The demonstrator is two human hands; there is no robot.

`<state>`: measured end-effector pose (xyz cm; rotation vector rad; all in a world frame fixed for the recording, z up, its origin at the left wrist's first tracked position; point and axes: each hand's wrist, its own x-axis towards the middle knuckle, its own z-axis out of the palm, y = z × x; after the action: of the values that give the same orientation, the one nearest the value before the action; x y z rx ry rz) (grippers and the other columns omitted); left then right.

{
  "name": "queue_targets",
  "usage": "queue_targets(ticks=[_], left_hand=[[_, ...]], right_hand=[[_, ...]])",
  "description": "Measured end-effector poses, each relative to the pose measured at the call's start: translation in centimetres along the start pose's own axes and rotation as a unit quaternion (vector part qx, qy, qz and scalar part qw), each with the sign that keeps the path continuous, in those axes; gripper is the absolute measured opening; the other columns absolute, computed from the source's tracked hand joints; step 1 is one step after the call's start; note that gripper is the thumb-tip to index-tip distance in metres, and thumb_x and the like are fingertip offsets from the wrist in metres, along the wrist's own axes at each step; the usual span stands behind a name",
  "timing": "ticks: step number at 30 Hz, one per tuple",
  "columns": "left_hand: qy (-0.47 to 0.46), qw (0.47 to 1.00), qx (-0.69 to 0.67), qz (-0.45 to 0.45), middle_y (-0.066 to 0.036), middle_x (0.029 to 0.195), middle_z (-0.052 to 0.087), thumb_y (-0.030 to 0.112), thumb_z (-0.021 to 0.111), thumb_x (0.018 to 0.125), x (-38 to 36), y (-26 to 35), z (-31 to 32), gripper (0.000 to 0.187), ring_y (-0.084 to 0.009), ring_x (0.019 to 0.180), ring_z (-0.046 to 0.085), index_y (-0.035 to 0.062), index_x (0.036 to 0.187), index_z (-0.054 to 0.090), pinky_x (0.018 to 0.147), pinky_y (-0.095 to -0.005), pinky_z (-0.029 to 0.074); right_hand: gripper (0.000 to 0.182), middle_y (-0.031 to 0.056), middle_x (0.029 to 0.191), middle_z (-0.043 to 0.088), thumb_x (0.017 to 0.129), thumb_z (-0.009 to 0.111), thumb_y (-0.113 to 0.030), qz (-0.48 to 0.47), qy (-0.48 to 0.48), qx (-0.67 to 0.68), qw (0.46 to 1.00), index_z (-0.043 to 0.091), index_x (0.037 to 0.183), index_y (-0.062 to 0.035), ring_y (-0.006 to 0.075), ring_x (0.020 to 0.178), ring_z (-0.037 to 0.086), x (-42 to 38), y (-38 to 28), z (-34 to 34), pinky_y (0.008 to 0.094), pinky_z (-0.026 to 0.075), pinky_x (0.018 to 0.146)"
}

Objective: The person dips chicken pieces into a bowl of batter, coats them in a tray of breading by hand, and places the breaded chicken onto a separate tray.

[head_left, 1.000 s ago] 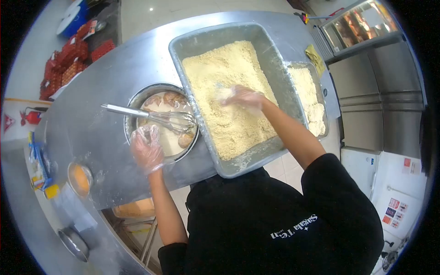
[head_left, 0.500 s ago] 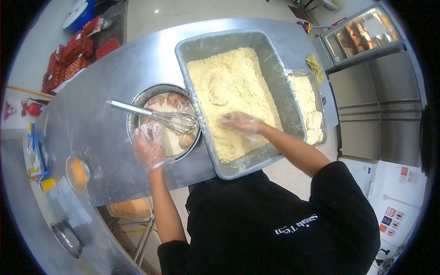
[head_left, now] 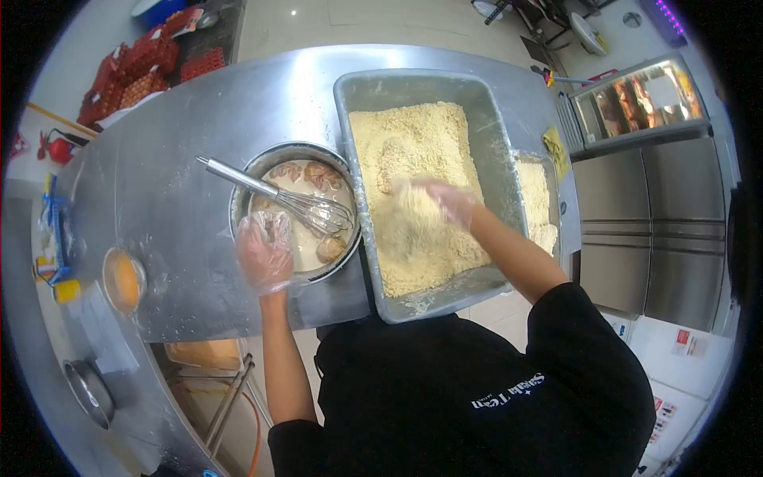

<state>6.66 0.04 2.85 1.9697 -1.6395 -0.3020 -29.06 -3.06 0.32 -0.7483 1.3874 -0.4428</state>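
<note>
My left hand (head_left: 266,252), in a clear plastic glove, hovers over the near left rim of a round metal bowl (head_left: 238,208). Its fingers are loosely curled and apart, wet with batter, and hold nothing visible. Pale batter and several pieces of raw meat (head_left: 322,176) fill the bowl, with a whisk (head_left: 274,193) leaning across it. My right hand (head_left: 449,200), also gloved, is smeared by motion above yellowish crumbly breading (head_left: 433,266) in a large grey tub (head_left: 509,199). Loose breading flies at its fingers. A coated lump (head_left: 395,155) lies partly buried beyond the hand.
Right of the tub stands a tray (head_left: 554,191) of coated pieces. A yellow cloth (head_left: 556,151) lies behind it. On the steel table's left are a bowl with orange contents (head_left: 125,282) and a yellow container (head_left: 67,291). Red egg trays (head_left: 151,60) are stacked at the far left.
The right hand has lifted and swept through the breading, throwing some up. My left hand stays by the bowl's rim. The whole view has shifted slightly.
</note>
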Motion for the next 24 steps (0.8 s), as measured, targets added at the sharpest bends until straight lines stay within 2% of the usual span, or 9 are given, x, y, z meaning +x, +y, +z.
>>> queue_targets(ticks=[1, 3, 7, 9, 10, 12, 16, 18, 24], left_hand=[[0.007, 1.0, 0.01, 0.012, -0.028, 0.12, 0.062, 0.039, 0.066, 0.091, 0.0, -0.2, 0.2, 0.054, -0.0431, 0.114, 0.058, -0.0058, 0.12, 0.061, 0.101, -0.0472, 0.045], [0.009, 1.0, 0.019, 0.021, -0.029, 0.12, 0.062, 0.038, 0.066, 0.091, -0.3, -0.6, 0.6, 0.053, -0.0434, 0.114, 0.058, -0.0065, 0.12, 0.061, 0.101, -0.0471, 0.045], [-0.033, 0.999, 0.003, 0.001, -0.029, 0.116, 0.062, 0.04, 0.066, 0.092, 0.3, 0.1, -0.3, 0.051, -0.044, 0.111, 0.058, -0.0052, 0.115, 0.063, 0.1, -0.0491, 0.044], [-0.032, 0.999, 0.007, 0.005, -0.029, 0.115, 0.063, 0.042, 0.067, 0.092, 0.5, -0.1, -0.3, 0.051, -0.0441, 0.108, 0.059, -0.004, 0.114, 0.063, 0.098, -0.0504, 0.044], [-0.013, 1.0, 0.02, 0.019, -0.029, 0.115, 0.063, 0.041, 0.067, 0.091, 0.0, -0.9, 0.4, 0.051, -0.044, 0.107, 0.059, -0.0038, 0.114, 0.063, 0.097, -0.0507, 0.044], [-0.008, 1.0, 0.013, 0.019, -0.027, 0.112, 0.063, 0.041, 0.067, 0.091, 0.1, -1.2, 0.8, 0.049, -0.0434, 0.104, 0.059, -0.0031, 0.112, 0.063, 0.095, -0.0503, 0.045], [-0.019, 0.999, -0.029, 0.03, -0.021, 0.102, 0.063, 0.038, 0.067, 0.091, -0.2, -0.6, 0.2, 0.04, -0.0407, 0.098, 0.059, -0.001, 0.102, 0.063, 0.087, -0.0479, 0.046], [0.035, 0.997, 0.011, 0.072, -0.019, 0.097, 0.062, 0.036, 0.068, 0.092, 0.7, -0.8, 1.3, 0.037, -0.0392, 0.095, 0.059, 0.0, 0.097, 0.062, 0.084, -0.0471, 0.047], [-0.044, 0.999, -0.019, 0.017, -0.023, 0.102, 0.061, 0.034, 0.068, 0.092, 0.9, -0.2, -0.3, 0.037, -0.0406, 0.099, 0.058, -0.0012, 0.099, 0.063, 0.088, -0.049, 0.046]], right_hand=[[0.048, 0.0237, 0.132, 0.058, 0.098, 0.052, -0.039, 0.001, 0.114, -0.068, 0.991, 0.06, 0.125, -0.0001, 0.03, 0.127, 0.054, 0.1, -3.6, 0.6, 0.0357, 0.04, 0.11], [0.048, 0.0236, 0.143, 0.042, 0.1, 0.042, -0.032, -0.087, 0.185, -0.282, 0.937, 0.048, 0.135, 0.0002, 0.03, 0.136, 0.04, 3.8, -4.9, -1.3, 0.0372, 0.033, 0.115], [0.055, 0.0235, 0.163, 0.008, 0.103, 0.022, -0.017, -0.317, 0.186, -0.687, 0.627, 0.022, 0.155, 0.0008, 0.0299, 0.152, 0.013, 7.6, 0.8, 0.6, 0.0402, 0.017, 0.124], [0.055, 0.0174, 0.164, 0.014, 0.104, 0.024, -0.022, -0.33, 0.094, -0.698, 0.628, 0.021, 0.156, -0.0048, 0.0268, 0.151, 0.019, 4.3, 2.8, 4.2, 0.0406, 0.018, 0.125], [0.057, 0.0116, 0.164, 0.02, 0.106, 0.022, -0.035, -0.321, 0.029, -0.601, 0.732, 0.021, 0.157, -0.0125, 0.0278, 0.152, 0.018, 4.3, 3.9, 4.2, 0.0381, 0.013, 0.125], [0.061, 0.0089, 0.164, 0.022, 0.104, 0.022, -0.044, -0.155, -0.011, -0.502, 0.851, 0.024, 0.157, -0.0132, 0.0266, 0.152, 0.016, 1.9, -2.4, 6.4, 0.0389, 0.008, 0.126], [0.065, 0.0095, 0.163, 0.025, 0.102, 0.023, -0.05, -0.303, 0.036, -0.602, 0.738, 0.027, 0.156, -0.013, 0.025, 0.152, 0.016, 9.6, -1.5, 2.5, 0.0427, 0.005, 0.126], [0.067, 0.0094, 0.163, 0.024, 0.102, 0.024, -0.052, -0.299, 0.078, -0.75, 0.585, 0.028, 0.156, -0.0131, 0.0246, 0.152, 0.016, 8.6, -3.6, 2.5, 0.0444, 0.005, 0.125], [0.068, 0.0116, 0.159, 0.031, 0.1, 0.035, -0.052, -0.383, 0.07, -0.711, 0.585, 0.032, 0.154, -0.012, 0.0293, 0.148, 0.024, 11.5, -4.1, -0.2, 0.0458, 0.015, 0.123]])
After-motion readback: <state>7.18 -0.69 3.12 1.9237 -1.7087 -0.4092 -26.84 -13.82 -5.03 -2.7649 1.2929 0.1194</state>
